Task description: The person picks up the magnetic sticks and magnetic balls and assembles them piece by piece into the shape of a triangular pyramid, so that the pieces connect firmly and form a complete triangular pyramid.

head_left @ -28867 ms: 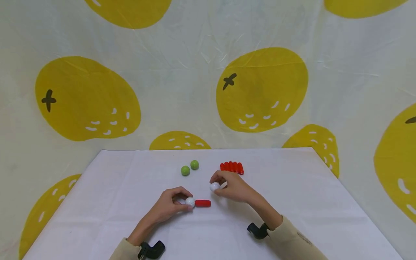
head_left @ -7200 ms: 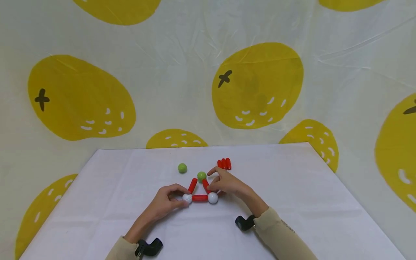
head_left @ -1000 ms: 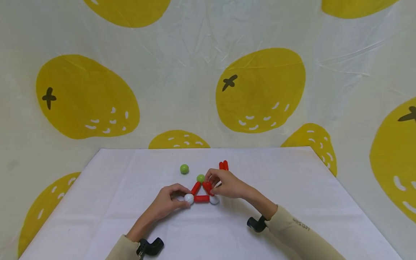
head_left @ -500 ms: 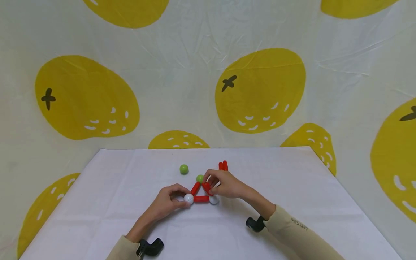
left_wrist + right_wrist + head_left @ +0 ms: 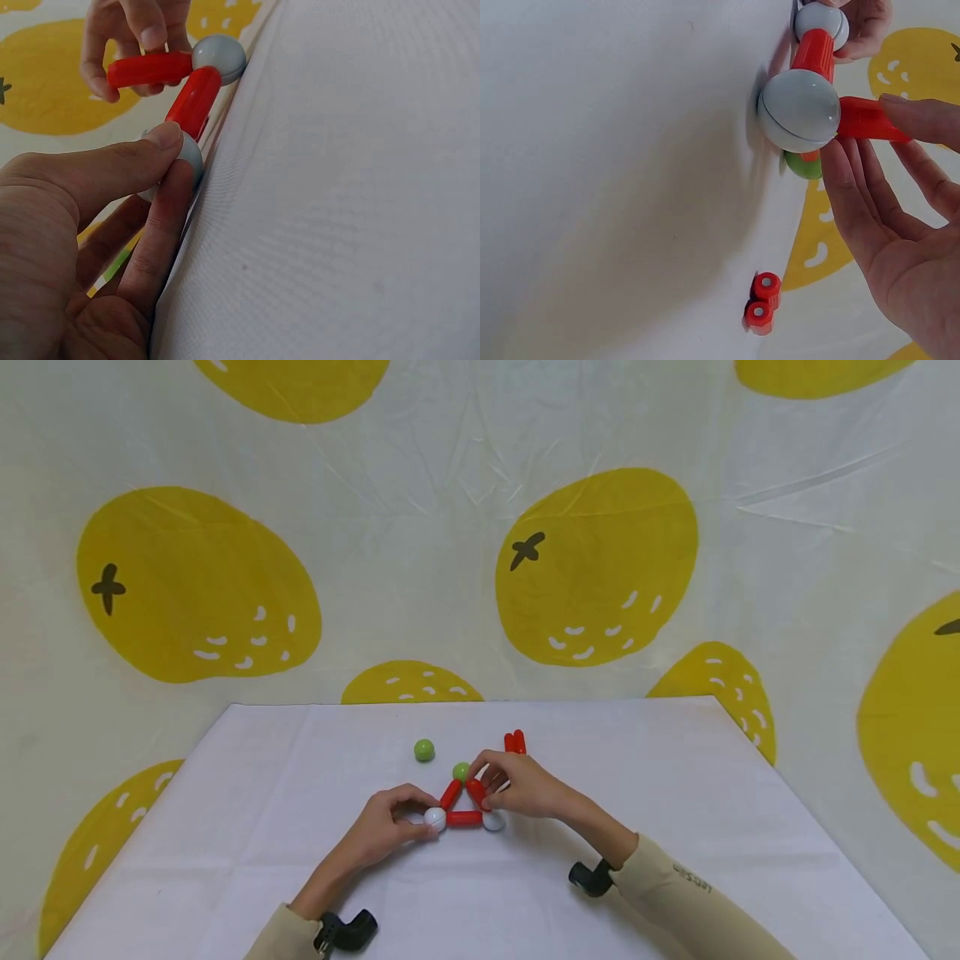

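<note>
On the white tabletop lies a triangle of red magnetic rods with a ball at each corner. My left hand (image 5: 390, 822) pinches the left white ball (image 5: 435, 818) between thumb and fingers. A red rod (image 5: 464, 819) joins it to the right white ball (image 5: 492, 821); another rod (image 5: 452, 794) slants to a green ball (image 5: 461, 772) at the far corner. My right hand (image 5: 521, 783) pinches a red rod (image 5: 868, 118) that stands up from the right white ball, thumb on its upper end. From the head view this rod overlaps the triangle's right side.
A loose green ball (image 5: 424, 750) lies behind the triangle, to the left. Two red rods (image 5: 514, 742) lie side by side behind my right hand, partly covered by it. The patterned backdrop (image 5: 420, 568) hangs beyond the table's far edge.
Since about seven seconds ago, the left rod meets the far green ball, and one rod has left the back group; my right hand now holds a rod on the right white ball. Little moved this last second.
</note>
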The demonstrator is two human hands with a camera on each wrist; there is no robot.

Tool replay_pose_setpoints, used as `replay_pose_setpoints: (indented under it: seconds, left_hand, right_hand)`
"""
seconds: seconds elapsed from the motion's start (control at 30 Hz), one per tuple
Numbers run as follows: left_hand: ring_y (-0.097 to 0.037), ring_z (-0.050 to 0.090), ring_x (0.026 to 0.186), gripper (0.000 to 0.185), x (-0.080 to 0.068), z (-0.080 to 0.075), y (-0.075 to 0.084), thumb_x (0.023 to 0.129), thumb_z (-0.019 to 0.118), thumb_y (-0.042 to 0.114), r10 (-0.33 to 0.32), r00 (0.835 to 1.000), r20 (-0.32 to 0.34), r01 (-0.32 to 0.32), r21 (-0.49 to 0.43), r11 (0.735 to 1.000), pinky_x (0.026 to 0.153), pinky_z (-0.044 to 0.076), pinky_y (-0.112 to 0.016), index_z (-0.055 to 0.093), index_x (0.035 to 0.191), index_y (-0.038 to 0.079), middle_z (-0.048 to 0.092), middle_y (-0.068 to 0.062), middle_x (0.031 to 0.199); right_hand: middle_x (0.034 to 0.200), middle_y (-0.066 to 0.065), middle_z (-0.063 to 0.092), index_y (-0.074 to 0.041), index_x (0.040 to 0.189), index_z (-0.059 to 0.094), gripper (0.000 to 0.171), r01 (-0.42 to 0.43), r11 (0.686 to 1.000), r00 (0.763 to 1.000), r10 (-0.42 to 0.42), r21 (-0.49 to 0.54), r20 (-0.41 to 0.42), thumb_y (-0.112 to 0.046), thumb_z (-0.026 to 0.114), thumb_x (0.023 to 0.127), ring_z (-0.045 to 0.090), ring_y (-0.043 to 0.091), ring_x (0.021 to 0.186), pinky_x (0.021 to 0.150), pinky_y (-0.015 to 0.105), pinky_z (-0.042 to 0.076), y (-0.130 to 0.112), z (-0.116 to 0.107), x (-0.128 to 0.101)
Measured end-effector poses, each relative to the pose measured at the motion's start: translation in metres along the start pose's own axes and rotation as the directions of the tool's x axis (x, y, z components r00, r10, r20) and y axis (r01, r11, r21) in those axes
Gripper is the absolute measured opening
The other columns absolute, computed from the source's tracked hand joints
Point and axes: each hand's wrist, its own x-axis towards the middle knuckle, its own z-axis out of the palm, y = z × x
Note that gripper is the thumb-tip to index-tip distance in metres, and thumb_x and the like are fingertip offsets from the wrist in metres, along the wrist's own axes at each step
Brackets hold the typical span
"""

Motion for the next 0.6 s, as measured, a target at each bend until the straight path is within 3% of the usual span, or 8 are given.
replay_pose_setpoints:
  seconds: [0.33, 0.6]
  left_hand:
    - [-0.014, 0.063, 0.108, 0.031, 0.0, 0.002, -0.001, 0.085, 0.085, 0.026, -0.006, 1.0, -0.005, 0.006, 0.014, 1.0, 0.09, 0.051, -0.023, 0.075, 0.115, 0.024, 0.073, 0.004, 0.114]
    - [-0.014, 0.064, 0.106, 0.031, 0.0, 0.003, -0.003, 0.084, 0.086, 0.025, 0.014, 1.0, -0.019, -0.013, 0.013, 1.0, 0.087, 0.052, -0.022, 0.076, 0.114, 0.022, 0.074, 0.001, 0.112]
  right_hand:
    - [0.111, 0.024, 0.069, -0.003, 0.122, 0.063, 0.031, -0.003, 0.999, 0.998, 0.006, 0.04, -0.07, -0.004, 0.072, 0.092, 0.069, 0.021, 0.094, 0.087, 0.03, 0.059, 0.013, -0.032, -0.002]
    - [0.111, 0.021, 0.071, 0.001, 0.125, 0.063, 0.034, -0.162, 0.987, 0.97, 0.16, 0.003, -0.182, -0.004, 0.071, 0.092, 0.067, 0.023, 0.096, 0.082, 0.03, 0.058, 0.036, -0.056, 0.012]
